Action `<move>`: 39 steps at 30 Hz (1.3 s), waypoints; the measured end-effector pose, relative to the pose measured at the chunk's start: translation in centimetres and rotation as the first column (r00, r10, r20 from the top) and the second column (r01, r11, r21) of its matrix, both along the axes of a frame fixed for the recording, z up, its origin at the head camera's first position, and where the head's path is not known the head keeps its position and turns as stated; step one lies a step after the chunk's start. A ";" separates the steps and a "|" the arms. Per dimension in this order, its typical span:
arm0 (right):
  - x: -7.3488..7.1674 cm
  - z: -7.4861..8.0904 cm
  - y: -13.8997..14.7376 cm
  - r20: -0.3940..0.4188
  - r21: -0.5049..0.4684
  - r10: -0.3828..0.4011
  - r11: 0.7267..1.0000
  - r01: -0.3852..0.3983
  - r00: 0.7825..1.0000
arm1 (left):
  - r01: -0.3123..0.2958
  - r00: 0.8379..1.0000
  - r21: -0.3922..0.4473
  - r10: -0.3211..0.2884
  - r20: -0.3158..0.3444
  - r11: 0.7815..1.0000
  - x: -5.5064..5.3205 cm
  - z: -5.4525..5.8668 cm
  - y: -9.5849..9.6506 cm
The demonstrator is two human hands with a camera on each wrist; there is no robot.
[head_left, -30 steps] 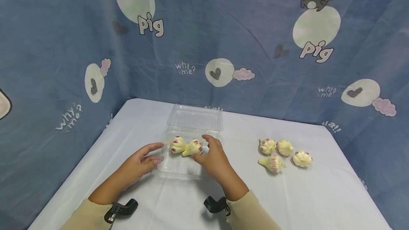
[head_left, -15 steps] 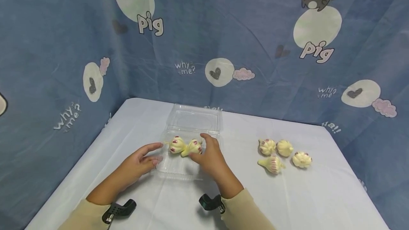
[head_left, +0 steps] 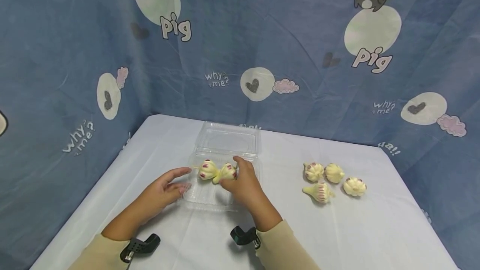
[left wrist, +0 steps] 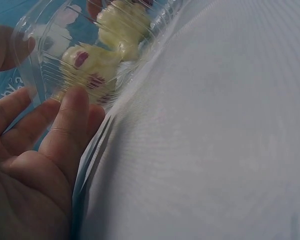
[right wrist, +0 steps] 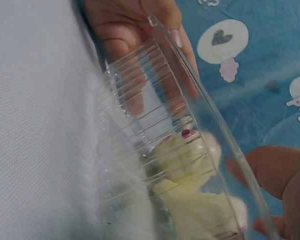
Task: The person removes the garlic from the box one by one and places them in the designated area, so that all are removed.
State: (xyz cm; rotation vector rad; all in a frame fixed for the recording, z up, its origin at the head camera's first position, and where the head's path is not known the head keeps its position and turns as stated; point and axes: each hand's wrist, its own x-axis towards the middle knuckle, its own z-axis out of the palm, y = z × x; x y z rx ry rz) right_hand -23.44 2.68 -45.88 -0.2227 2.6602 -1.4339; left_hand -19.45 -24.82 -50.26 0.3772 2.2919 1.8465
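Two garlic bulbs [head_left: 207,170] lie end to end in the base of a clear plastic clamshell box [head_left: 210,199], whose lid [head_left: 228,140] is laid back behind. My left hand [head_left: 165,188] is at the box's left side with fingers spread; in the left wrist view its fingertips [left wrist: 76,100] are close to the ribbed wall, and contact is unclear. Above the right part of the box, my right hand [head_left: 243,180] has thumb and index finger parted around the right-hand bulb [head_left: 227,171]. No firm grip shows there. In the right wrist view the bulbs appear through the wall.
Several more garlic bulbs [head_left: 321,192] lie grouped on the white tablecloth [head_left: 360,232] to the right. A blue printed curtain [head_left: 300,45] stands behind and to the left of the table. Black wrist mounts [head_left: 140,245] jut from the sleeves.
My right hand has shifted slightly left, closer over the right-hand bulb. The bulbs, the box and my left hand stay nearly where they were.
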 end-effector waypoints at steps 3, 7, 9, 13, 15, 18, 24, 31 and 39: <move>0.0 -0.1 -0.1 0.001 -0.003 0.006 1.000 -0.006 1.000 | -0.002 1.000 -0.009 0.002 -0.002 1.000 0.0 0.0 0.0; -0.1 -0.2 -0.1 -0.003 0.003 0.004 1.000 -0.004 1.000 | -0.001 1.000 -0.018 0.001 -0.003 1.000 -0.1 -0.1 -0.1; -0.1 -0.3 -0.1 -0.002 0.005 0.001 1.000 -0.001 1.000 | 0.000 1.000 -0.015 0.000 -0.002 1.000 -0.1 -0.2 -0.1; 0.0 -0.5 -0.2 0.005 0.005 -0.006 1.000 0.006 1.000 | -0.002 1.000 -0.013 0.002 0.004 1.000 0.0 -0.4 -0.2; 0.0 -0.6 -0.2 0.021 -0.002 -0.011 1.000 0.011 1.000 | -0.002 1.000 -0.011 0.003 0.004 1.000 0.0 -0.4 -0.2; 0.0 -0.7 -0.2 0.048 -0.004 -0.017 1.000 0.017 0.999 | -0.006 1.000 -0.017 0.006 0.003 1.000 0.0 -0.4 -0.2; 0.0 -0.7 0.0 0.045 0.018 0.013 1.000 -0.014 0.999 | -0.014 1.000 -0.032 0.014 0.002 0.999 0.0 -0.3 0.0; -0.3 -0.9 0.2 0.010 0.001 0.079 0.997 -0.079 0.997 | -0.015 1.000 -0.028 0.016 0.020 1.000 0.0 -0.1 0.1; -0.5 -1.0 0.0 0.014 0.041 0.076 0.996 -0.076 0.997 | -0.019 1.000 -0.028 0.019 0.017 0.999 0.1 0.0 0.1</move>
